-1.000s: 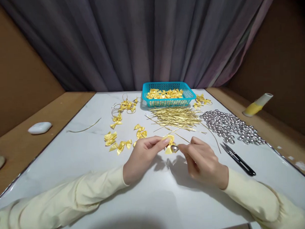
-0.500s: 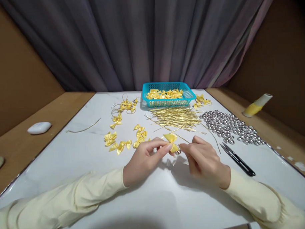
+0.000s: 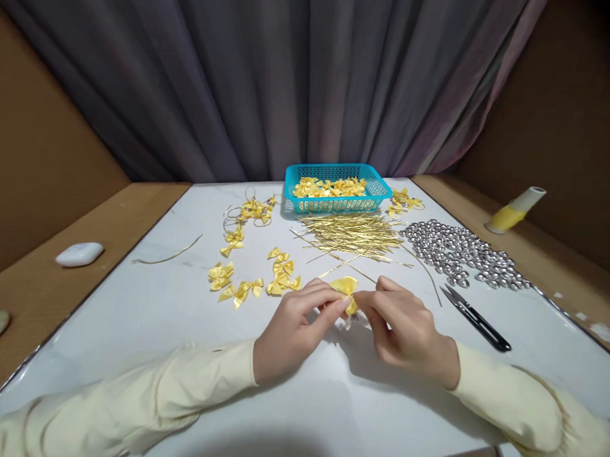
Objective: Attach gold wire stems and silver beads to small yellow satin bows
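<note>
Between thumb and fingers, my left hand (image 3: 298, 325) pinches a yellow ribbon bow (image 3: 346, 286) above the front middle of the table. A small shiny piece (image 3: 355, 317) shows just under the bow, partly hidden. My right hand (image 3: 408, 325) is closed, its thumb and index fingertips pressed together at the bow's right edge; what they grip is too small to make out. Beyond the hands lies a pile of gold wire ties (image 3: 352, 235). More yellow bows (image 3: 281, 272) lie to the left of the bow in hand.
A blue basket (image 3: 339, 204) of yellow bows stands at the back. Silver beads (image 3: 456, 250) spread at the right, with black snips (image 3: 475, 318) in front. Bows with looped cords (image 3: 254, 210) lie back left. A white case (image 3: 80, 254) sits far left.
The bow and my left hand have shifted slightly right and toward me. My right fingertips have moved left against the bow, and the shiny piece below it is now more hidden.
</note>
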A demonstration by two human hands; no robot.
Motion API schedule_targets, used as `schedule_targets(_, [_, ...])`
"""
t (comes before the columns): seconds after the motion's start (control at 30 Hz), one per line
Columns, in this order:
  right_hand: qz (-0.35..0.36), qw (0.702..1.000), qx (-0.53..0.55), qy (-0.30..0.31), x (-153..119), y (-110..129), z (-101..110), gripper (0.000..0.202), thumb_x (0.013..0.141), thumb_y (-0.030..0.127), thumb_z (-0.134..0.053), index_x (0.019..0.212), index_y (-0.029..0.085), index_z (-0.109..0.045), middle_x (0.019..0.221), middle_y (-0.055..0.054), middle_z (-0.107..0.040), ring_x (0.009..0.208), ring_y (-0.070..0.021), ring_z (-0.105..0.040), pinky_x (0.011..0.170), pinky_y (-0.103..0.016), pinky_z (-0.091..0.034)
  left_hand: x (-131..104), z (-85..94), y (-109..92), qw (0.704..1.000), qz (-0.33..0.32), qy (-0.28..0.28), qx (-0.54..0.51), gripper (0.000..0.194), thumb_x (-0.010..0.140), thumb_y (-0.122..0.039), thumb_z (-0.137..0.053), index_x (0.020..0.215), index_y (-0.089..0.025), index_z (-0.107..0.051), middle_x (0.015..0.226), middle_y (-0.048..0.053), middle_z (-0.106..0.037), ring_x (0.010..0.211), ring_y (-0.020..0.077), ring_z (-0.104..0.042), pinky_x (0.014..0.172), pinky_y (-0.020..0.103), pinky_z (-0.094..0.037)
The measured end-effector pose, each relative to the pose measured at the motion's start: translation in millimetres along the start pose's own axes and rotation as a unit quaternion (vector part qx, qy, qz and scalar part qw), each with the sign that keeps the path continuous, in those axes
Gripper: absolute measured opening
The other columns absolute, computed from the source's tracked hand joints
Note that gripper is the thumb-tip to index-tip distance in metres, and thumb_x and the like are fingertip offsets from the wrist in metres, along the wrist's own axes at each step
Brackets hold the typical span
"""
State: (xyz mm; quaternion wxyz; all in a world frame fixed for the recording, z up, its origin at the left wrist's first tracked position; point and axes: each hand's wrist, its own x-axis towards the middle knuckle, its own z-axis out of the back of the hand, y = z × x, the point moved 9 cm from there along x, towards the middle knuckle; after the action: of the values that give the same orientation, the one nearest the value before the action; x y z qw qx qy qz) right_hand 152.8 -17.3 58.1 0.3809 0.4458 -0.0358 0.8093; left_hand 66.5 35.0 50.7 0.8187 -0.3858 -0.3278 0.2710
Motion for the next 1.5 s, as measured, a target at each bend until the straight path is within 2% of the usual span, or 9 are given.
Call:
schedule_targets(0.23, [-0.025, 0.999, 0.037, -0.007, 6.5, -0.6, 6.4, 0.027, 0.071, -0.006, -0.039, 0.082, 0.016, -0.049, 0.057, 0.001, -0.043, 0.05, -0.0117, -0.026, 0.049, -0.026, -0.024, 0.0, 0.6, -0.5, 1.0, 0.007, -0.002, -0.019, 0.02, 0.087, -0.021, -0.047, 0.072, -0.016, -0.059, 0.069, 0.0, -0.058, 0.069, 0.0119, -0.051, 0.071, 0.025, -0.039])
schedule_targets(0.47, [-0.048, 0.997, 0.066, 0.011, 11.9, -0.7, 9.4, 0.021, 0.073, -0.003, -0.039, 0.076, 0.016, -0.047, 0.055, 0.003, -0.035, 0.049, -0.0114, -0.03, 0.047, -0.024, -0.024, 3.1, 7.3, 8.1, 0.997, 0.072, -0.014, -0.018, 0.022, 0.087, -0.031, -0.046, 0.073, -0.017, -0.057, 0.068, -0.001, -0.051, 0.066, 0.0117, -0.047, 0.061, 0.023, -0.038])
schedule_targets(0.73, [-0.055, 0.996, 0.073, 0.015, 9.9, -1.2, 9.7, 0.02, 0.073, -0.002, -0.041, 0.077, 0.016, -0.048, 0.055, 0.003, -0.035, 0.049, -0.0113, -0.029, 0.046, -0.024, -0.024, 3.0, 9.3, 2.3, 0.999, 0.046, -0.017, -0.023, 0.024, 0.087, -0.026, -0.045, 0.069, -0.016, -0.056, 0.07, 0.001, -0.055, 0.07, 0.0133, -0.049, 0.065, 0.025, -0.039])
schedule_targets(1.5, [-0.093, 0.989, 0.114, 0.013, 7.8, -8.8, 13.4, 0.014, 0.079, 0.005, -0.045, 0.078, 0.015, -0.054, 0.055, 0.002, -0.043, 0.048, -0.0101, -0.037, 0.044, -0.022, -0.028, 2.3, 17.2, 4.7, 0.994, 0.078, -0.059, -0.056, 0.02, 0.085, -0.026, -0.049, 0.072, -0.016, -0.06, 0.071, 0.001, -0.06, 0.067, 0.0124, -0.052, 0.064, 0.023, -0.042])
